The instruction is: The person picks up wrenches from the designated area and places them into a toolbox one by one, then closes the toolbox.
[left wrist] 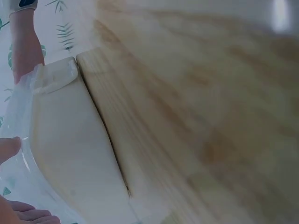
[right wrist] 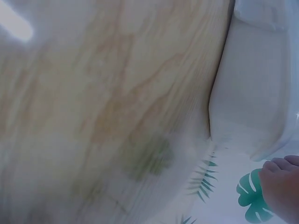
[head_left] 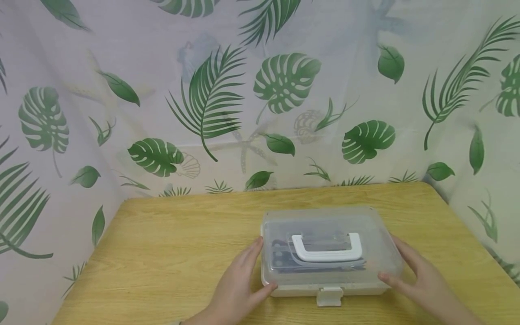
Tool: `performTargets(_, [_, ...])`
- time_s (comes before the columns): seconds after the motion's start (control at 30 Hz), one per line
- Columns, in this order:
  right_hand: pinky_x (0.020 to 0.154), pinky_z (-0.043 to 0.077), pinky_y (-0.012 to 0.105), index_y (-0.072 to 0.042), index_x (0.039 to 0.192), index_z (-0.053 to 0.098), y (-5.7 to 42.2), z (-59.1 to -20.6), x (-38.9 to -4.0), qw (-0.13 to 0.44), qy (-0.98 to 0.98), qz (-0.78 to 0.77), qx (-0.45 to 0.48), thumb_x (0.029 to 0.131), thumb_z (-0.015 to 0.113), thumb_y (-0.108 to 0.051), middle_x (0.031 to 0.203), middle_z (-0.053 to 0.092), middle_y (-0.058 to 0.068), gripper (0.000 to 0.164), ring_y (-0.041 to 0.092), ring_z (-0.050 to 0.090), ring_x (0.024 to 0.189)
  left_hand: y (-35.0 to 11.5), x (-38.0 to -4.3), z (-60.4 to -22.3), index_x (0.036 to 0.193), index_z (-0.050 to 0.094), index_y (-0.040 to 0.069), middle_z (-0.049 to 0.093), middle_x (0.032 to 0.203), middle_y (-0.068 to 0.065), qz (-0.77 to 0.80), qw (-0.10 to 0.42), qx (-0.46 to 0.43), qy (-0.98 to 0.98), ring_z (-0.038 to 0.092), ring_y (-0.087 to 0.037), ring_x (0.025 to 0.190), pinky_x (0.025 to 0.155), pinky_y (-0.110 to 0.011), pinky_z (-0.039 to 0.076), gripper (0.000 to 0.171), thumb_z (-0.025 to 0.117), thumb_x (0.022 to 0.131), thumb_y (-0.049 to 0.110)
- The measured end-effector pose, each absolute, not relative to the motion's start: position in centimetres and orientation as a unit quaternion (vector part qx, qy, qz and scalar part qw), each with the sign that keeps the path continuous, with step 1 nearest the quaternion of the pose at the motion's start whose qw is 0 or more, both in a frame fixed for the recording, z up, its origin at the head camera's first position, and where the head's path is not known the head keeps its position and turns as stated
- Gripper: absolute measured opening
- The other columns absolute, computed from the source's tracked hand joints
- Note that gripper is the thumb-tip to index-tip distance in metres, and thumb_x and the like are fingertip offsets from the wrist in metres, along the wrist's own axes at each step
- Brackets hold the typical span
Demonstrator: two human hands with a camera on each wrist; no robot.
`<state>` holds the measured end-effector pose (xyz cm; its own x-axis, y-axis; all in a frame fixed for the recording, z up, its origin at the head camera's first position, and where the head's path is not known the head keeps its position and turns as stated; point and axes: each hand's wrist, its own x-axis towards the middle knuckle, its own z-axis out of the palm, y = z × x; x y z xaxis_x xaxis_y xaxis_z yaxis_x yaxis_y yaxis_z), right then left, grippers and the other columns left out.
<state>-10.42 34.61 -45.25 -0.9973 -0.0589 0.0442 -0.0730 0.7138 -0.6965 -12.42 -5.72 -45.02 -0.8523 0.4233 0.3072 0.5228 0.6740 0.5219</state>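
A plastic storage box (head_left: 321, 291) with a clear lid (head_left: 280, 221) sits on the table in the head view. Its white handle (head_left: 327, 256) lies on top of the lid, and a white latch (head_left: 330, 296) projects at the front. Dark items show dimly through the lid. My left hand (head_left: 237, 282) holds the box's left end, thumb at the front corner and fingers along the side. At the other end my right hand (head_left: 426, 280) holds the box, its thumb over the front right corner. In the left wrist view, the left thumb (left wrist: 9, 148) meets the lid's edge.
The wood-grain table (head_left: 170, 253) extends to the left of the box and behind it. A pale curtain (head_left: 227, 27) printed with green leaves hangs along the back and both sides.
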Motion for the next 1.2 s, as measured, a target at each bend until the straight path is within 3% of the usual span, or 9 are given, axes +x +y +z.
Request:
performTargets(0.23, [0.102, 0.033, 0.086, -0.018, 0.169, 0.028, 34.3, -45.0, -9.6, 0.066, -0.934, 0.348, 0.050, 0.092, 0.084, -0.025, 0.166, 0.037, 0.031, 0.096, 0.064, 0.036, 0.144, -5.9, -12.4, -45.2, 0.158, 0.042, -0.004, 0.049, 0.162, -0.020, -0.251, 0.148, -0.299, -0.909, 0.052, -0.035, 0.148, 0.116, -0.047, 0.050, 0.093, 0.089, 0.087, 0.035])
performTargets(0.27, [0.104, 0.032, 0.085, -0.020, 0.169, 0.028, 34.3, -45.0, -9.5, 0.078, -0.934, 0.344, 0.057, 0.092, 0.085, -0.024, 0.166, 0.038, 0.030, 0.096, 0.056, 0.033, 0.152, -5.9, -12.5, -45.2, 0.157, 0.043, -0.005, 0.050, 0.162, -0.020, -0.243, 0.160, -0.306, -0.907, 0.053, -0.035, 0.147, 0.116, -0.047, 0.051, 0.094, 0.089, 0.086, 0.035])
performTargets(0.33, [0.126, 0.027, 0.068, -0.021, 0.168, 0.032, 34.2, -45.1, -9.4, 0.115, -0.933, 0.330, 0.081, 0.089, 0.087, -0.020, 0.167, 0.040, 0.025, 0.097, 0.029, 0.025, 0.163, -5.9, -12.5, -45.3, 0.156, 0.044, -0.006, 0.050, 0.161, -0.021, -0.227, 0.181, -0.319, -0.902, 0.053, -0.035, 0.147, 0.115, -0.046, 0.051, 0.094, 0.090, 0.085, 0.036])
performTargets(0.4, [0.135, 0.020, 0.036, -0.019, 0.167, 0.035, 34.1, -45.0, -9.3, 0.150, -0.933, 0.308, 0.112, 0.085, 0.089, -0.017, 0.170, 0.038, 0.013, 0.097, -0.002, 0.017, 0.161, -5.9, -12.6, -45.3, 0.153, 0.047, -0.005, 0.051, 0.160, -0.021, -0.204, 0.204, -0.332, -0.898, 0.054, -0.034, 0.146, 0.115, -0.044, 0.051, 0.092, 0.091, 0.084, 0.038])
performTargets(0.47, [0.125, 0.011, 0.007, -0.014, 0.163, 0.041, 34.0, -44.9, -9.3, 0.189, -0.928, 0.283, 0.152, 0.081, 0.092, -0.015, 0.171, 0.036, 0.000, 0.097, -0.024, 0.013, 0.148, -5.9, -12.7, -45.3, 0.151, 0.050, -0.004, 0.053, 0.158, -0.020, -0.179, 0.230, -0.348, -0.891, 0.056, -0.034, 0.145, 0.115, -0.043, 0.051, 0.090, 0.092, 0.083, 0.039])
performTargets(0.5, [0.117, 0.007, -0.002, -0.011, 0.161, 0.045, 34.0, -44.8, -9.4, 0.208, -0.924, 0.270, 0.174, 0.079, 0.093, -0.016, 0.171, 0.035, -0.004, 0.096, -0.023, 0.014, 0.149, -5.9, -12.8, -45.2, 0.149, 0.053, -0.003, 0.055, 0.156, -0.020, -0.165, 0.244, -0.358, -0.886, 0.057, -0.033, 0.144, 0.115, -0.043, 0.051, 0.089, 0.092, 0.082, 0.039])
performTargets(0.63, [0.124, 0.012, 0.003, 0.000, 0.150, 0.056, 33.8, -44.4, -9.5, 0.256, -0.905, 0.228, 0.253, 0.096, 0.080, -0.041, 0.170, 0.037, -0.006, 0.073, -0.010, 0.020, 0.157, -5.8, -13.1, -45.2, 0.143, 0.059, 0.001, 0.061, 0.151, -0.017, -0.100, 0.296, -0.402, -0.861, 0.059, -0.031, 0.141, 0.117, -0.042, 0.050, 0.083, 0.092, 0.079, 0.043])
performTargets(0.77, [0.131, 0.013, 0.013, 0.005, 0.144, 0.059, 33.4, -44.1, -9.8, 0.285, -0.893, 0.170, 0.304, 0.106, 0.045, -0.067, 0.169, 0.041, 0.000, 0.082, -0.001, 0.022, 0.161, -5.5, -13.4, -45.1, 0.139, 0.062, 0.002, 0.064, 0.147, -0.016, -0.067, 0.321, -0.435, -0.839, 0.061, -0.032, 0.139, 0.118, -0.044, 0.050, 0.082, 0.092, 0.078, 0.047])
performTargets(1.2, [0.136, 0.010, 0.027, 0.007, 0.140, 0.061, 31.4, -43.9, -9.7, 0.309, -0.874, 0.089, 0.363, 0.111, 0.036, -0.060, 0.166, 0.047, 0.009, 0.077, 0.007, 0.020, 0.164, -3.7, -13.9, -44.5, 0.138, 0.064, 0.007, 0.064, 0.148, -0.014, -0.034, 0.348, -0.503, -0.790, 0.060, -0.029, 0.140, 0.119, -0.045, 0.049, 0.067, 0.086, 0.085, 0.044])
